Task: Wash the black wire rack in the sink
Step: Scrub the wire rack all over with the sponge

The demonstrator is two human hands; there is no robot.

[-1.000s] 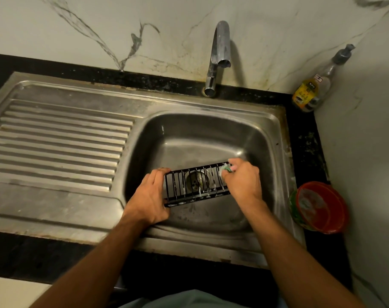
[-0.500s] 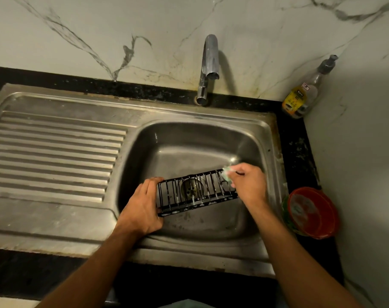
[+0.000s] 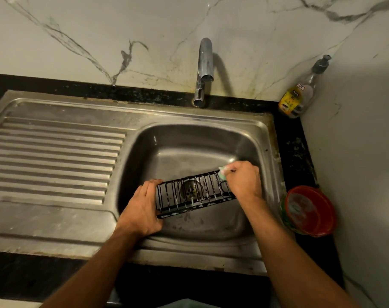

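Two hands are working inside the sink (image 3: 264, 130) basin as I am watching through the head camera. Starting at the left, the ribbed draining board (image 3: 55, 161) is taking up that whole side of the sink. My left hand (image 3: 142, 207) is gripping the left end of the black wire rack (image 3: 193, 196), fingers curled over its top edge, and the rack is lying across the basin's near half, directly over the drain (image 3: 190, 191). My right hand (image 3: 242, 183) is pinching a pale green scrubber (image 3: 222, 171) against the rack's right end. Behind the basin's far edge the tap (image 3: 204, 70) is standing, with no water showing. Further right, a soap bottle (image 3: 300, 94) is sitting in the counter's far right corner, and a red tub (image 3: 309, 211) is resting beside the sink's right edge.
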